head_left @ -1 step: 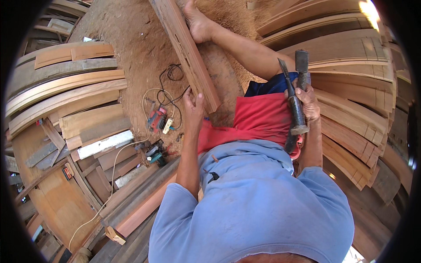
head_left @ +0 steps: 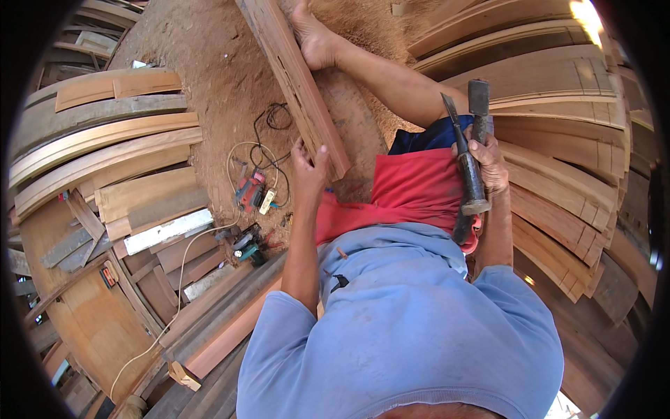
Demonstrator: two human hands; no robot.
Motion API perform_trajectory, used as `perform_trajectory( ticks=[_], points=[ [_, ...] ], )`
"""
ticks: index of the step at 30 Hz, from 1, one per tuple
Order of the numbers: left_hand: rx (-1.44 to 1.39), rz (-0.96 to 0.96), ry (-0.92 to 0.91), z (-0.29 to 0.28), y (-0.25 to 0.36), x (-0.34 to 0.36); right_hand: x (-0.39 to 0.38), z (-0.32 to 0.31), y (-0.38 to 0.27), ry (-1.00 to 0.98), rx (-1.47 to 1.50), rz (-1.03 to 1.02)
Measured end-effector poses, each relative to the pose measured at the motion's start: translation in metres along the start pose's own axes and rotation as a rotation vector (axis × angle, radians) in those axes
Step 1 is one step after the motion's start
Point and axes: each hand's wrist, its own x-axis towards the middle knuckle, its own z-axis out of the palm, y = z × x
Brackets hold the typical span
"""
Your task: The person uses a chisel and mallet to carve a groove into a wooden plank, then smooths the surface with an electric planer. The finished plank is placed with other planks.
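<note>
Head view: left hand [head_left: 308, 166] on a wooden plank [head_left: 296, 80], right hand [head_left: 488, 162] holding a hammer [head_left: 474, 157] and chisel [head_left: 452, 115].
Left fingers curl closed over the near end of the plank, which runs away across the sawdust floor [head_left: 209, 77]; a bare foot [head_left: 314, 38] rests against it further up. Right fingers are wrapped tight around the hammer handle and chisel together (head end low, by the red shorts [head_left: 412, 185]). Power tools [head_left: 251, 188] and cords lie just left of the plank; curved boards [head_left: 105, 140] are stacked on both sides.
</note>
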Motion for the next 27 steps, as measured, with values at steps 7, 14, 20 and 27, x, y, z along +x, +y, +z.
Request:
perform_trajectory(
  ticks=[7,14,20,27],
  points=[
    [0.592,0.295,0.189,0.015,0.006,0.016,0.001,0.003,-0.009,0.010,-0.138,-0.047],
    [0.664,0.201,0.219,0.024,0.021,0.007,0.002,-0.007,0.003,-0.006,0.024,-0.018],
    [0.598,0.252,0.190,0.017,0.019,0.006,0.001,-0.004,-0.002,-0.008,0.026,-0.026],
    [0.099,0.057,0.067,-0.063,-0.041,0.034,0.002,-0.004,-0.003,-0.018,-0.028,-0.039]
  ],
)
